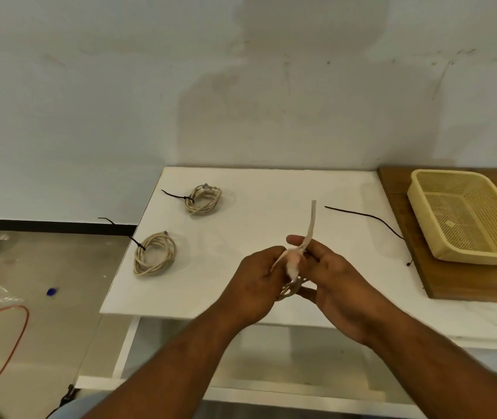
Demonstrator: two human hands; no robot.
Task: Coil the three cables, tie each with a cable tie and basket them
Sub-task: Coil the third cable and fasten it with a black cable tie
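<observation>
Two beige cable coils lie on the white table (241, 297), each bound with a black cable tie: one at the back (204, 199), one at the left edge (155, 253). Above the table's front, my left hand (256, 285) and my right hand (335, 282) both grip a third beige cable (292, 267), bunched between them. One end of it sticks up past my fingers. A loose black cable tie (368, 217) lies on the table to the right. The yellow mesh basket (422, 225) stands empty on a wooden board at the right.
The wooden board (468, 282) covers the table's right end. A wall runs behind the table. On the floor to the left lie an orange cord (14, 337), a plastic bag and a small blue object (52, 291).
</observation>
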